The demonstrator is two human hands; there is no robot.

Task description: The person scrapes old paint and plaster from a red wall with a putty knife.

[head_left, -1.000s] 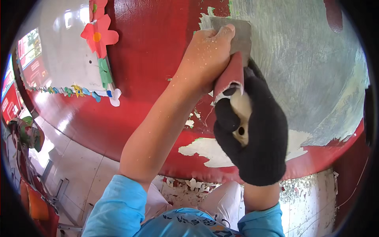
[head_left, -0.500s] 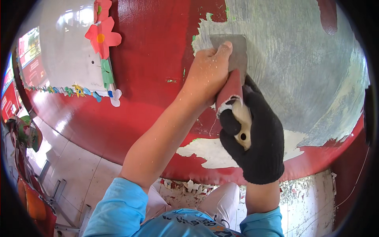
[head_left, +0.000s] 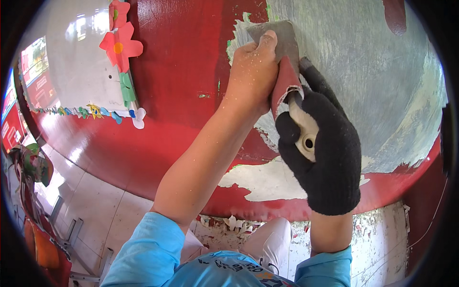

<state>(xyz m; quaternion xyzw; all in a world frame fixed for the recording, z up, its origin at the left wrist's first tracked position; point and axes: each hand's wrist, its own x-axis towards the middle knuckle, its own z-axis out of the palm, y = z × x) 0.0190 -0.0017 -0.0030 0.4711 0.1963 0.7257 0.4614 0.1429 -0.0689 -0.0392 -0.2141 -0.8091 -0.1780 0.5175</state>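
One scraper (head_left: pixel 299 115) is held at a partly stripped red wall (head_left: pixel 174 86): fingers of the gloved right hand (head_left: pixel 334 143) curl round its cream handle (head_left: pixel 311 129); the bare left hand (head_left: pixel 253 69) grips its grey blade (head_left: pixel 287 43), beside a curled reddish sheet (head_left: pixel 285 79). It looks light and stiff, best taken by the handle.

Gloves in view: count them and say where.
1: the black glove, on the right hand, which is wrapped around a pale handle. The left hand is bare; no other glove shows.
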